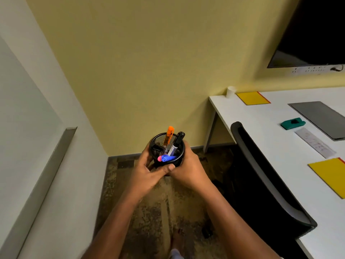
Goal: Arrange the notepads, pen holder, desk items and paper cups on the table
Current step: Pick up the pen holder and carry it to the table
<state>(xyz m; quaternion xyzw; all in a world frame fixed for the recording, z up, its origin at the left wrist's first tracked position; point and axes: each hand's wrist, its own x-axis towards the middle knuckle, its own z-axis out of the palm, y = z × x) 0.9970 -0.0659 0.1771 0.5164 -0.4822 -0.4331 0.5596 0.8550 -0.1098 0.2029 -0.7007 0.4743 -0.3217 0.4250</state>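
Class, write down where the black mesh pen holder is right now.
In the head view, the pen holder is centre frame, gripped between the left hand and right hand above the carpet, left of the black chair and white table.

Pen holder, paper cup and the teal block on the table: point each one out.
pen holder [161, 140], head view, inner mesh wall.
paper cup [230, 92], head view, side wall.
teal block [287, 125], head view, left top face.

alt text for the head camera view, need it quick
The left hand and right hand grip a black mesh pen holder full of pens above the floor, beside a white table with a paper cup and yellow notepads.
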